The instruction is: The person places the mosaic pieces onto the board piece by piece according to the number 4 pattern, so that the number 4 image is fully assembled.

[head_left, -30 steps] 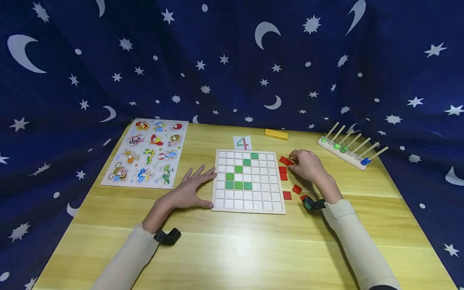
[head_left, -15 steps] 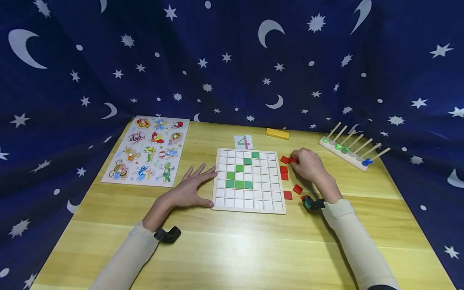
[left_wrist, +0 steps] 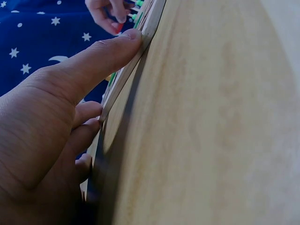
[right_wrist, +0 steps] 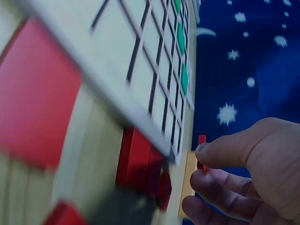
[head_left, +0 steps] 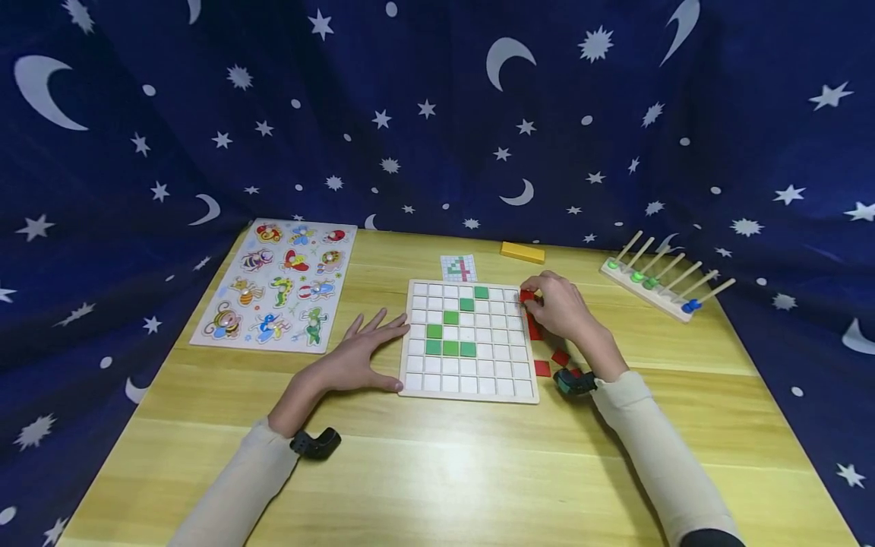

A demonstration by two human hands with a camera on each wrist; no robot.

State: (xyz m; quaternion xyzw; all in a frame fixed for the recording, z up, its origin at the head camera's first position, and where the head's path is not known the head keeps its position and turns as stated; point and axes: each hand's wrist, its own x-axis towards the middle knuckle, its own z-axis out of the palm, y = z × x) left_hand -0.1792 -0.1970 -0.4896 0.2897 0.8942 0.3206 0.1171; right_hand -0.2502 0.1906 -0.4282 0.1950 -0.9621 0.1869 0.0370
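Far left, an insect puzzle board (head_left: pixel 198 340) flat on the wooden table (head_left: pixel 437 471), smallest printed details hard to make out; next, the left hand (head_left: pixel 352 358), fingers straight and spread, thumb touching the near-left corner of the grid board (head_left: pixel 485 370), forefinger at its left edge; sleeve cut off by the head view's lower border; on the grid, seven green tiles (head_left: pixel 450 317), four in a slanting line, three in a row at its foot; just beyond, a pattern card (head_left: pixel 457 267) in green and pink, too small to read square by square; farther right, a yellow block (head_left: pixel 522 252); along the grid's right edge, loose red tiles (head_left: pixel 542 369), partly covered by hand and wrist camera (head_left: pixel 574 381), so cannot tell how many; above, the right hand (head_left: pixel 562 306), pinching a red tile (right_wrist: pixel 202 139) between thumb and finger near the grid's far-right corner, edge-on and partly hidden by the thumb in the right wrist view, with nearer tiles there blurred and cut off; far right, a peg rack (head_left: pixel 670 306) with green and blue beads.
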